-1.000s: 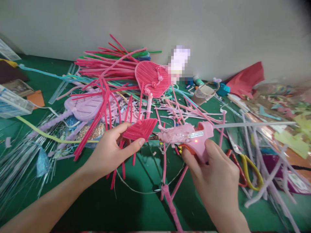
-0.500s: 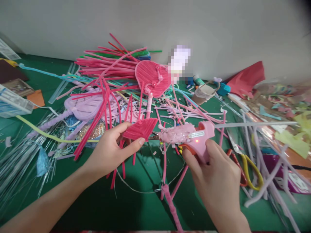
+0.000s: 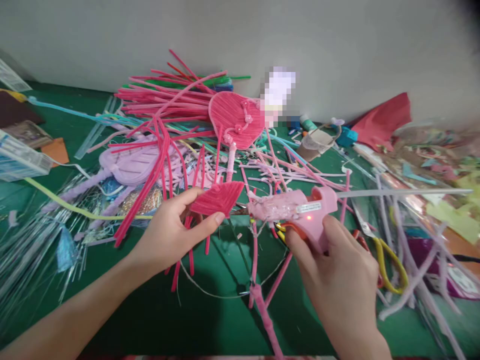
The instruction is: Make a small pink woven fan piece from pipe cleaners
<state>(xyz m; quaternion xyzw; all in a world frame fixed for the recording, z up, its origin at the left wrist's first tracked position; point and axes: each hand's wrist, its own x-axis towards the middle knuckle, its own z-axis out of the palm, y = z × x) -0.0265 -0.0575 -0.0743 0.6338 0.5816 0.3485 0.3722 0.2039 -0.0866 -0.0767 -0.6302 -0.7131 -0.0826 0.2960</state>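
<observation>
My left hand pinches a dark pink fan-shaped piece of pipe cleaners between thumb and fingers. To its right, my right hand is wrapped round the handle of a pink glue gun, fingers at its orange trigger. The gun's nozzle points left toward the piece without touching it, and a long clear glue stick juts from its back. An orange light glows on the gun. Behind the hands lies a round pink fan shape with beads and a wrapped handle.
Pink pipe cleaners are heaped at the back, beside a lilac fan shape. Yellow-handled scissors lie right of my right hand. A small basket, red paper and silvery strands cover parts of the green table.
My right hand has moved slightly right with the glue gun, widening the gap between nozzle and pink piece. My left hand has stayed nearly still.
</observation>
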